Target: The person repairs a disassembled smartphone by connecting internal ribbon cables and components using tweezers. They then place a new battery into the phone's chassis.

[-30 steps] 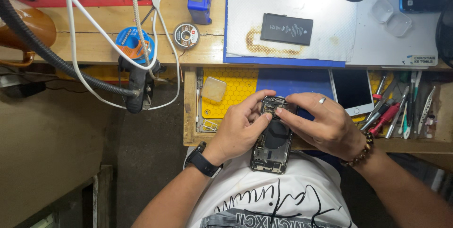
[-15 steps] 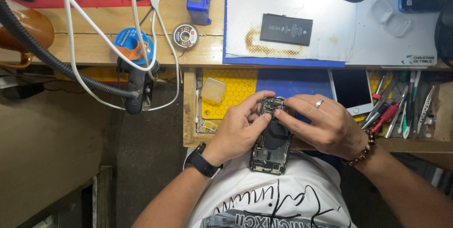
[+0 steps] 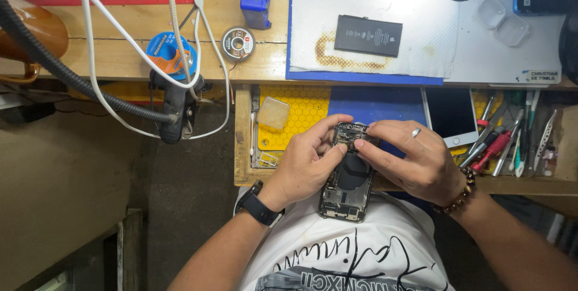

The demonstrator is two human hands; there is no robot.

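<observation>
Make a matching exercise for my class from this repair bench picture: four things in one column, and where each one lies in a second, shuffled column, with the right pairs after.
Things:
1. opened phone
2. black battery
3. solder wire spool
4. white tablet

Places:
A. on the bare wooden benchtop
B. in the drawer, beside the hand tools
C. held between the left hand and the right hand
D. on the stained white paper towel

Pairs: 1-C, 2-D, 3-A, 4-B

Phone repair workshop, wooden bench (image 3: 132, 56), solder wire spool (image 3: 238, 43), tool tray (image 3: 512, 140), loose phone battery (image 3: 368, 35)
</observation>
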